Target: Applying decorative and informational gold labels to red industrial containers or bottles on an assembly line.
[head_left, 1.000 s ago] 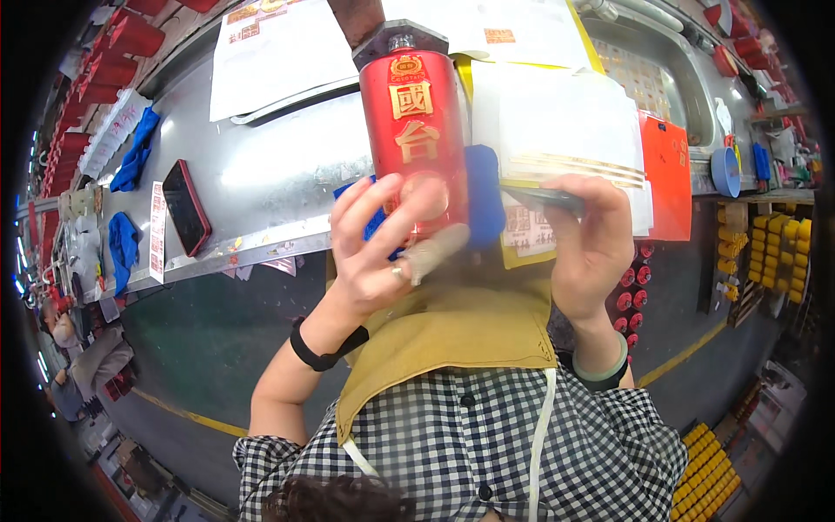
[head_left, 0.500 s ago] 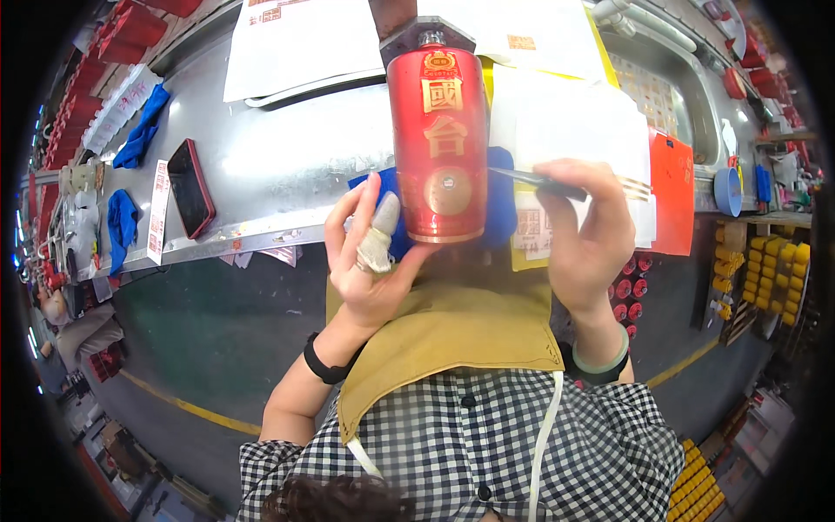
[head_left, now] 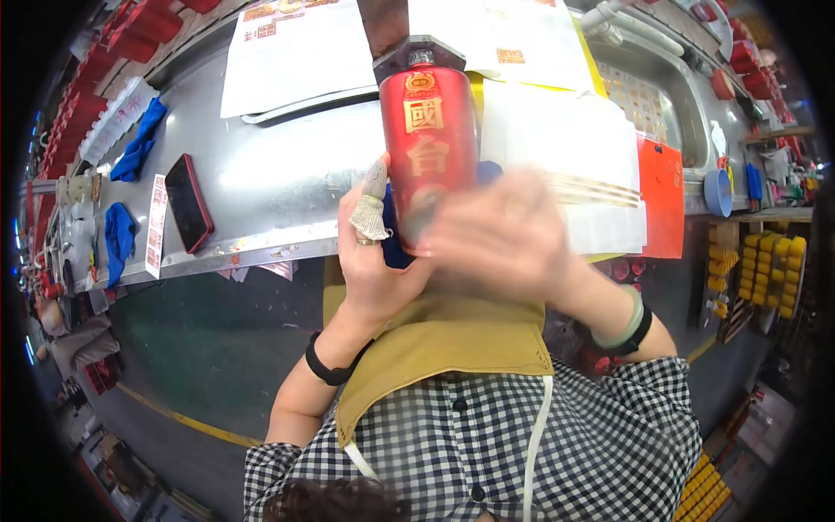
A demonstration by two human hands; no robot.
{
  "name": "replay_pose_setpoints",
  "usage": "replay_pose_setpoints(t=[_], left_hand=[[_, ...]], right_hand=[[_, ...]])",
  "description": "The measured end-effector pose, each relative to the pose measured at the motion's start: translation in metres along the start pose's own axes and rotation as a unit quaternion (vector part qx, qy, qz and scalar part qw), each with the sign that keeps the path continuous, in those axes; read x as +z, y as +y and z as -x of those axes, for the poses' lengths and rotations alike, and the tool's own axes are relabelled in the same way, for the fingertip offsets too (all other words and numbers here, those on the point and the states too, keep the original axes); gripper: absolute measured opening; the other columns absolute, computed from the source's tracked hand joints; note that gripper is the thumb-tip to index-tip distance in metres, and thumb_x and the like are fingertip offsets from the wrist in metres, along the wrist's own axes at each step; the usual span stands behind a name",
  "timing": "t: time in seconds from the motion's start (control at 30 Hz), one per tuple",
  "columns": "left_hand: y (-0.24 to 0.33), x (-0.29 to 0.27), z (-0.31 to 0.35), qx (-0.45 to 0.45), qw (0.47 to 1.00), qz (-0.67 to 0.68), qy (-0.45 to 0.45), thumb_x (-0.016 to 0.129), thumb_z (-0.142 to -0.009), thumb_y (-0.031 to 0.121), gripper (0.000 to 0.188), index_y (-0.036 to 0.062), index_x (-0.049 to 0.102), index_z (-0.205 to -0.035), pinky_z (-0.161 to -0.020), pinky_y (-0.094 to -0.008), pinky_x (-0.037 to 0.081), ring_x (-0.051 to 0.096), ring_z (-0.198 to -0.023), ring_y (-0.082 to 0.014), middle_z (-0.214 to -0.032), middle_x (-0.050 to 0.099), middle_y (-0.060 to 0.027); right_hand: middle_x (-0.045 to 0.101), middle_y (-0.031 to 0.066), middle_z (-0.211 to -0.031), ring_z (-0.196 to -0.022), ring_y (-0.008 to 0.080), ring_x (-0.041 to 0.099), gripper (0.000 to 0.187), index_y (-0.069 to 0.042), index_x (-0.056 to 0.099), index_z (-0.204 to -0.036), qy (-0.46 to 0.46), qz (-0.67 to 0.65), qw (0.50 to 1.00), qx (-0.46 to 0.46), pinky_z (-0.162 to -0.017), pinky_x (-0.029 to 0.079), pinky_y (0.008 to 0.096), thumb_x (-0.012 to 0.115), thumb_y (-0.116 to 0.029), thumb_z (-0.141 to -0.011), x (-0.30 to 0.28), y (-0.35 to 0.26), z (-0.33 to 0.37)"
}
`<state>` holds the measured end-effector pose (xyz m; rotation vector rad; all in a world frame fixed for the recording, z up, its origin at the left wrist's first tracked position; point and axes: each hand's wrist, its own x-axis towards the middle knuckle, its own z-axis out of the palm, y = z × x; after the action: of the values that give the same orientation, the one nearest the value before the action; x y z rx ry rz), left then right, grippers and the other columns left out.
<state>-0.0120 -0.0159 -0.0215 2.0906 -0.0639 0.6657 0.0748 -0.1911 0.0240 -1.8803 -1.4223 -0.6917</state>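
Note:
A glossy red bottle (head_left: 429,130) with gold markings lies on the bench in front of me, its neck toward a dark angular block (head_left: 396,61). My left hand (head_left: 370,270) is closed around its lower left side and base; one finger wears a pale fabric finger cover (head_left: 370,217). Across the bottle's lower right part sweeps my right hand (head_left: 513,239), smeared by motion, so its fingers cannot be made out. Whether it holds anything does not show. A blue cloth (head_left: 489,171) peeks out from behind the bottle, mostly hidden.
White sheets (head_left: 300,61) cover the bench's far side. On the right are a white paper stack (head_left: 557,130), a red-orange sheet (head_left: 661,196) and a sink (head_left: 652,87). A phone (head_left: 188,204), a printed strip (head_left: 156,226) and blue cloths (head_left: 141,143) lie left.
My right hand, which held tweezers beside the bottle, has swung left over its lower part; the tweezers no longer show. My left hand keeps hold of the bottle, and the view has shifted slightly.

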Motion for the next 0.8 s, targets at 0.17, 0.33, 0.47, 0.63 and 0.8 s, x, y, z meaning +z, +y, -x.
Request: replay_pose_setpoints(t=[0.17,0.33,0.47,0.63,0.8], left_hand=[[-0.002,-0.006,0.002,0.015,1.0,-0.016,-0.016,0.093,-0.077,0.016,0.095,-0.0063,0.042,-0.154,-0.106,-0.0399,0.049,0.061,-0.126,-0.0317,-0.141,0.059,-0.0203],[-0.019,-0.003,0.008,0.022,0.999,0.008,-0.024,0.092,-0.075,0.013,0.09,-0.0069,0.047,-0.151,-0.108,-0.0411,0.049,0.06,-0.13,-0.0338,-0.15,0.054,-0.0233],[-0.015,-0.006,0.008,0.021,0.999,0.003,-0.037,0.092,-0.074,0.012,0.081,-0.0054,0.057,-0.144,-0.107,-0.043,0.049,0.059,-0.13,-0.0364,-0.153,0.051,-0.0236],[-0.006,-0.002,0.002,0.007,0.999,0.039,-0.004,0.094,-0.072,0.015,0.081,-0.0047,0.058,-0.142,-0.109,-0.0433,0.048,0.058,-0.132,-0.036,-0.15,0.053,-0.0214],[-0.007,-0.006,0.006,0.014,0.999,0.031,-0.023,0.094,-0.075,0.014,0.086,-0.0059,0.052,-0.148,-0.109,-0.0434,0.049,0.058,-0.132,-0.0366,-0.151,0.052,-0.0234]], right_hand=[[0.07,-0.0037,-0.09,-0.078,0.016,0.06,0.022,-0.014,0.074,-0.105,-0.008,0.033,0.99,0.138,-0.073,0.046,0.036,0.072,-0.013,-0.083,-0.008,0.023,-0.017],[0.069,-0.0057,-0.089,-0.079,0.0144,0.059,0.024,-0.017,0.075,-0.101,-0.035,-0.051,0.996,-0.065,-0.08,0.054,0.033,0.075,-0.017,-0.077,-0.004,-0.009,0.008],[0.073,-0.0031,-0.095,-0.078,0.0157,0.058,0.027,-0.015,0.078,-0.104,-0.03,-0.039,0.996,0.074,-0.07,0.043,0.0327,0.073,-0.012,-0.077,-0.021,0.01,-0.004],[0.072,-0.0052,-0.1,-0.078,0.0154,0.058,0.026,-0.017,0.077,-0.1,-0.011,-0.017,0.998,0.064,-0.077,0.047,0.0334,0.073,-0.014,-0.075,-0.008,0.004,0.01],[0.073,-0.0011,-0.095,-0.075,0.0188,0.057,0.026,-0.015,0.075,-0.105,-0.029,-0.033,0.985,0.164,-0.072,0.046,0.0362,0.072,-0.011,-0.08,-0.008,0.012,-0.011]])
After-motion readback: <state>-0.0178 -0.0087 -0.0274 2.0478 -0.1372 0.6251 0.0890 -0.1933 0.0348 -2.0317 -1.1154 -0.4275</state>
